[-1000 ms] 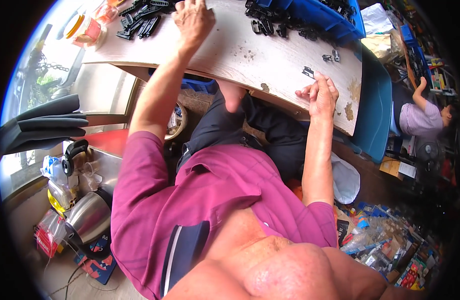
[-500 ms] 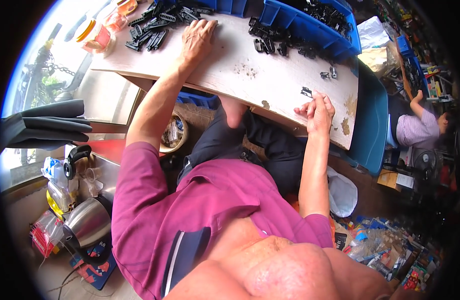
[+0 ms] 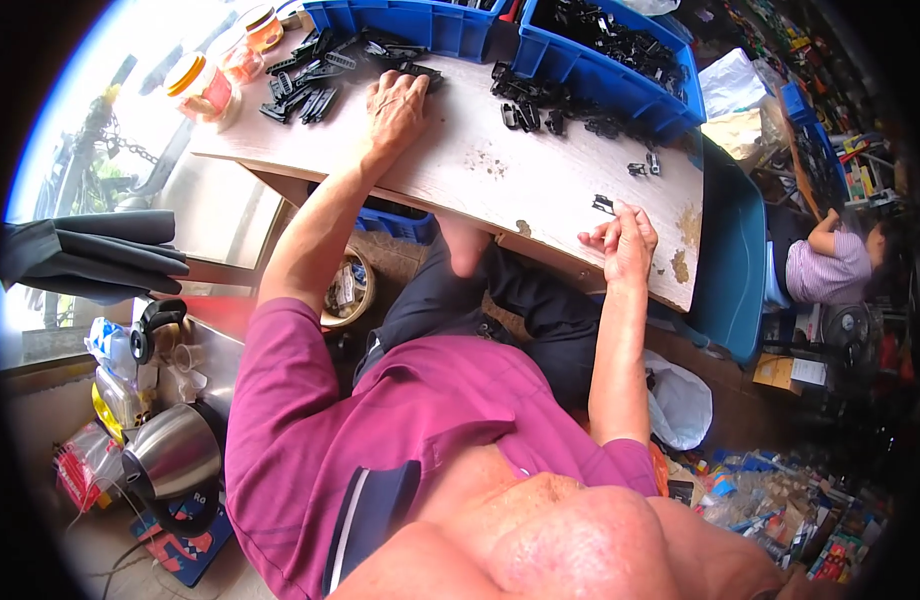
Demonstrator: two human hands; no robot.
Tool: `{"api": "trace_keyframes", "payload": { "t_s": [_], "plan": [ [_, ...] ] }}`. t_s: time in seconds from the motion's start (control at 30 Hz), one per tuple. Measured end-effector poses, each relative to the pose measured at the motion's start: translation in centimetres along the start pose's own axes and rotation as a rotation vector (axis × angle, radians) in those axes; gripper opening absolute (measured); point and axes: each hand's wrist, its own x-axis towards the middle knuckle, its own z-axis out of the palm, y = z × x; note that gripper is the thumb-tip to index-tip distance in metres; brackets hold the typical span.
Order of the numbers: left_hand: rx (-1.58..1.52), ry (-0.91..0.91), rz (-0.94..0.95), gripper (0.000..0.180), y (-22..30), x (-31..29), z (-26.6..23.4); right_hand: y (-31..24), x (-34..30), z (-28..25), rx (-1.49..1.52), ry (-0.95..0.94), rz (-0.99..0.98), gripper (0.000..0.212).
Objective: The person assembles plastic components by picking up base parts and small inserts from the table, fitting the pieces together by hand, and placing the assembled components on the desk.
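My left hand (image 3: 397, 112) rests palm down at the far side of the table, its fingers stretched out and lying close to a black plastic piece (image 3: 421, 73). A pile of long, ridged black plastic clips (image 3: 315, 80) lies left of it. Over the table's near right part, my right hand (image 3: 630, 245) pinches a small black plastic clip part (image 3: 603, 204) between thumb and forefinger. Two small clip parts (image 3: 644, 164) lie beyond that hand. More black parts (image 3: 528, 112) are heaped farther back, in front of a blue bin.
A blue bin (image 3: 610, 85) full of black parts stands at the back right, another blue bin (image 3: 400, 28) at the back left. Jars with orange lids (image 3: 198, 88) stand at the left corner. A teal bin (image 3: 725, 250) adjoins the table (image 3: 460, 180). Another person (image 3: 830, 262) sits far right.
My left hand has drawn slightly toward me, and the black piece beyond its fingertips shows more. My right hand keeps its pinch on the clip part. The whole view has shifted a little.
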Motion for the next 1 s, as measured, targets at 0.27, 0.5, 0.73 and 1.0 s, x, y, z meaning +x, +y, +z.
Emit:
{"api": "trace_keyframes", "payload": {
  "t_s": [0.27, 0.5, 0.73, 1.0],
  "plan": [
    [0.081, 0.113, -0.078, 0.023, -0.1, -0.7, -0.5, 0.2, 0.1, 0.0, 0.001, 0.012, -0.007, 0.013],
    [-0.090, -0.021, -0.039, 0.031, 1.8, -1.3, -1.4, 0.1, 0.0, 0.1, 0.024, -0.023, -0.033, 0.014],
    [-0.085, -0.083, -0.171, 0.036, 2.0, -2.3, -2.7, 0.0, -0.4, 0.2, 0.010, -0.010, -0.041, 0.014],
    [-0.952, -0.024, -0.349, 0.030, 7.7, -5.0, -3.3, 0.0, -0.7, 1.3, 0.089, -0.002, -0.028, 0.013]
  ]
}}
